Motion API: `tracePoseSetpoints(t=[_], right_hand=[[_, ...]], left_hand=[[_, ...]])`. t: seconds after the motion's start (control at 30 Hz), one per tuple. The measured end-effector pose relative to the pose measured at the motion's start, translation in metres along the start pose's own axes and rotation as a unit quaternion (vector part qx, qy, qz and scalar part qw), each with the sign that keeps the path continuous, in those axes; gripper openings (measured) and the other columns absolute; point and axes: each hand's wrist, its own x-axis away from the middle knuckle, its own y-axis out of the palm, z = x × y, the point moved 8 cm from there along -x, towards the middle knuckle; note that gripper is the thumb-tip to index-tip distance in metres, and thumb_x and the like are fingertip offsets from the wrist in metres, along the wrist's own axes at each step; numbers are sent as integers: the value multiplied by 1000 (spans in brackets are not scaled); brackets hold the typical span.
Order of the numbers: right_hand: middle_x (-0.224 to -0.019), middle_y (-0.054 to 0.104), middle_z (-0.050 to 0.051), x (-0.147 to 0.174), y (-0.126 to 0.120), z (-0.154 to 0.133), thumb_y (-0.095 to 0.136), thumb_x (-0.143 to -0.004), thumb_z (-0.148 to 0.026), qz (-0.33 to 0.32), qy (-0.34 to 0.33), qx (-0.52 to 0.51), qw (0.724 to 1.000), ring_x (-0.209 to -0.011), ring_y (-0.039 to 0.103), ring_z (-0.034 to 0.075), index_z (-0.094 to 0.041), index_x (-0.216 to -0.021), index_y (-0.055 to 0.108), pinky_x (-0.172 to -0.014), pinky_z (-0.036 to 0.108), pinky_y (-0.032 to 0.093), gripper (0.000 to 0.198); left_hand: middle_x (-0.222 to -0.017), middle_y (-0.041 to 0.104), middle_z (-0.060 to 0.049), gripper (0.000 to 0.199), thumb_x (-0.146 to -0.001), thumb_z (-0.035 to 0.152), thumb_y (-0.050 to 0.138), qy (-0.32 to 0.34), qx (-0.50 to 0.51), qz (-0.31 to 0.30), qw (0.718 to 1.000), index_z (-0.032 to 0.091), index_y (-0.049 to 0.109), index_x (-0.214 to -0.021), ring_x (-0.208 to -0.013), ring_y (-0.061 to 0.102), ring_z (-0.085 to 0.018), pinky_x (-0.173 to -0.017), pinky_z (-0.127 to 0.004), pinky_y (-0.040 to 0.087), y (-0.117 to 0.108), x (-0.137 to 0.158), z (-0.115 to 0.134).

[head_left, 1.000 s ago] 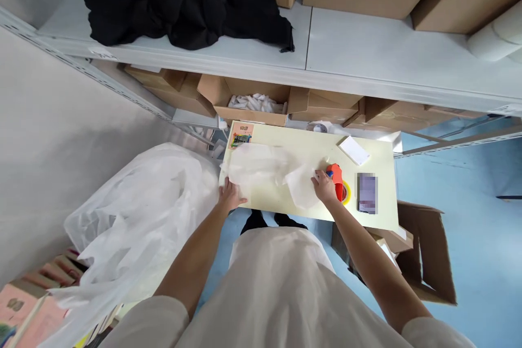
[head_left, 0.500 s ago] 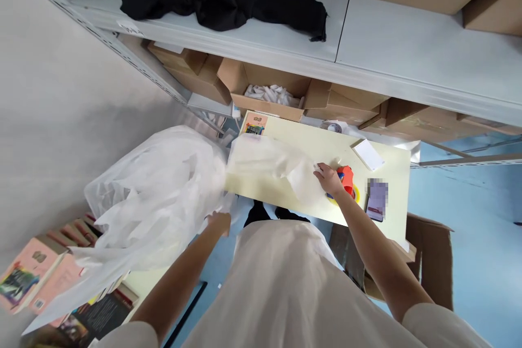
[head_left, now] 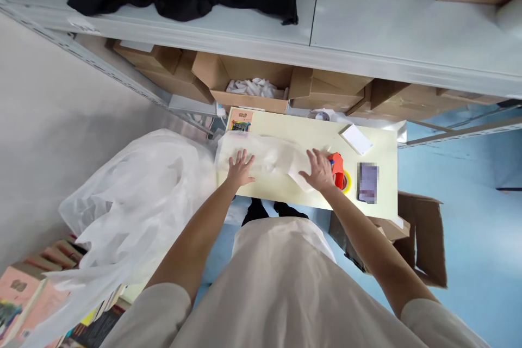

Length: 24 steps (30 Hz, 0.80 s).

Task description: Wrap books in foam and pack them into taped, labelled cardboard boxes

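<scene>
A translucent white plastic sheet [head_left: 271,153] lies stretched across the pale yellow table [head_left: 281,126]. On its left part my left hand [head_left: 241,169] rests flat, fingers spread. My right hand [head_left: 318,169], also spread, lies at the sheet's right end. Just beside that hand is an orange tape dispenser [head_left: 337,169] with a yellow-rimmed roll of tape [head_left: 347,181]. A book with a pink cover [head_left: 241,119] sits at the table's far left corner, close to the sheet's edge.
A large heap of white plastic [head_left: 142,190] stands left of the table, above stacked books [head_left: 24,293]. A phone [head_left: 367,184] and a small white box [head_left: 356,139] occupy the table's right side. Cardboard boxes [head_left: 250,100] line the shelf behind; an open carton [head_left: 422,239] is at right.
My left hand has moved from beside the plastic heap up onto the sheet and spread out. The right hand has opened from its grip on the sheet's end. The view has shifted slightly.
</scene>
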Motion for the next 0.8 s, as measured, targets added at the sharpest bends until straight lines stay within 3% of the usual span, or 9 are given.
tracePoseSetpoints(t=[0.07,0.13,0.23,0.33,0.53,0.67,0.8], right_hand=[[-150,24,22,11,26,-17,65,-75,-45,-48,-34,9,998,-137,22,35,-11,-142,29,-108,48,25,83],[-151,20,22,19,53,-24,66,-76,-39,-91,-36,25,995,-140,17,35,-10,-143,29,-109,49,23,81],[-148,33,17,24,79,-17,48,-86,-17,-118,-19,34,992,-137,27,30,-13,-139,38,-108,44,28,54],[-138,49,14,29,90,-5,34,-87,-4,-122,-40,24,991,-131,39,24,-14,-129,51,-106,36,34,47],[-134,53,12,62,95,6,34,-81,4,-142,-58,8,988,-129,44,23,-12,-107,64,-103,34,40,43],[-129,57,14,67,88,1,35,-84,-2,-109,-15,-16,994,-125,48,22,-13,-106,64,-100,35,42,38],[-148,32,17,55,85,-4,43,-88,-20,-53,56,-21,997,-139,26,28,-9,-134,43,-107,42,33,48]], left_hand=[[-155,12,-16,74,-77,36,62,14,-5,-2,1000,21,31,-143,-142,9,-37,-107,-61,14,11,-5,0],[-154,20,-14,57,-85,21,47,35,-5,6,999,21,35,-141,-141,16,-33,-108,-59,17,17,-8,2],[-149,32,-12,58,-85,4,29,59,-1,17,998,20,38,-139,-139,24,-27,-110,-55,18,23,-10,3],[-148,34,-12,60,-83,1,25,80,3,16,997,19,38,-139,-139,25,-26,-111,-54,18,27,-5,2],[-148,32,-17,58,-83,3,27,105,-26,-17,994,11,40,-138,-137,26,-30,-108,-54,21,36,22,-3],[-151,25,-18,54,-86,18,36,102,-48,-41,993,10,36,-140,-139,21,-32,-109,-56,16,35,36,-6],[-155,6,-18,80,-82,57,44,99,-13,-27,995,12,25,-145,-142,2,-37,-109,-59,10,27,35,-3]])
